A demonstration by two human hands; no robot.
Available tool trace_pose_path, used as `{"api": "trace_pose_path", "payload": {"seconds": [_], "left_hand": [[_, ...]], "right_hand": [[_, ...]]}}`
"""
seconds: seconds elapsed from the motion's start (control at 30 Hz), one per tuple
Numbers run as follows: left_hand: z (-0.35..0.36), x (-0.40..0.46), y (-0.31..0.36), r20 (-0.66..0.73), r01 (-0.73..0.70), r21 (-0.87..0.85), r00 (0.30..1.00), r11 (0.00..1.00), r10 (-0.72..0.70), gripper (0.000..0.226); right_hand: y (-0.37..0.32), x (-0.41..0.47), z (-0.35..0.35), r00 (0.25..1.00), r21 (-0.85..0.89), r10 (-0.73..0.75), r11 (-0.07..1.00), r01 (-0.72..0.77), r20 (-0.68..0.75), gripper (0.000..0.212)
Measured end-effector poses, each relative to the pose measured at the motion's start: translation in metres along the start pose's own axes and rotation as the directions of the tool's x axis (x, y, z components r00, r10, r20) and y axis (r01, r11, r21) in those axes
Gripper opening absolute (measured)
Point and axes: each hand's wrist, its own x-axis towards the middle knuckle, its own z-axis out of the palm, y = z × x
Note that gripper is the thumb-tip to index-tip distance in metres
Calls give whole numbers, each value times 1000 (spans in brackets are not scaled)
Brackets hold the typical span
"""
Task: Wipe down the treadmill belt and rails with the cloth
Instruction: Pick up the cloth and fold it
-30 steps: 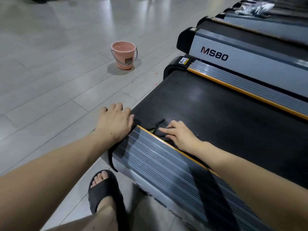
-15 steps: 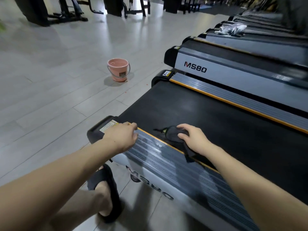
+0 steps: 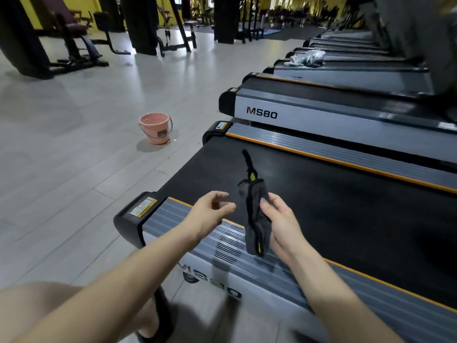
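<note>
The cloth (image 3: 254, 214), dark grey with a yellow-green tag, hangs in the air over the near rail (image 3: 222, 246) of the treadmill, lifted off both belt and rail. The right hand (image 3: 282, 226) grips it around the middle, fingers curled on its right side; one end sticks up over the belt (image 3: 321, 206), the other droops toward the ribbed grey rail. The left hand (image 3: 210, 214) hovers just beside the cloth, fingers loosely bent and spread, holding nothing and not touching it.

The belt is a wide black strip running away to the right, edged by an orange line on each side, with the far rail (image 3: 346, 154) beyond it. The near rail ends at a black end cap (image 3: 131, 219) with a warning label. Left of the treadmill lies open tiled floor (image 3: 74, 181), where a pink bucket (image 3: 155, 128) stands well apart. Another treadmill (image 3: 321, 115) marked MS80 stands just beyond the far rail.
</note>
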Motion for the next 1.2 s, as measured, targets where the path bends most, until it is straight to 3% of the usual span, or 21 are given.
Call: {"api": "trace_pose_path", "payload": {"seconds": [0.13,0.27,0.37,0.47,0.53,0.63,0.73,0.8,0.93,1.1,1.2], "left_hand": [[14,5,7,71,22,-221,997,975,-6,35],[20,10,17,47,13,-341,999,940,3,20],[19,15,20,-37,0,-307,999,952,-12,8],[11,25,16,-151,-73,-121,987,990,55,4],[7,31,16,-163,-135,111,975,985,152,9],[5,35,19,-128,-179,340,964,923,234,7],[5,37,25,-72,-234,367,958,900,279,8],[6,37,28,-11,-273,374,954,886,298,11],[7,38,27,24,-305,304,949,902,313,18],[3,33,5,54,-241,56,970,969,238,35],[-9,27,-21,214,-202,132,962,970,171,32]], "right_hand": [[-6,-4,2,997,173,33,984,-44,68,24],[-1,0,0,996,162,58,985,-67,63,25],[1,8,-7,998,117,64,991,-62,-9,25],[-2,18,-20,992,134,59,990,-43,-112,24],[-2,22,-30,983,61,27,998,-16,-184,22],[-6,22,-37,955,-261,-134,963,63,-265,28],[-11,27,-33,939,-565,-307,807,170,-157,34],[-15,29,-23,950,-680,-309,705,202,-38,38],[-19,32,-3,962,-695,-253,674,251,102,45],[-23,34,3,942,-703,-328,654,280,69,6],[-21,30,6,934,-678,-354,674,292,51,2]]}}
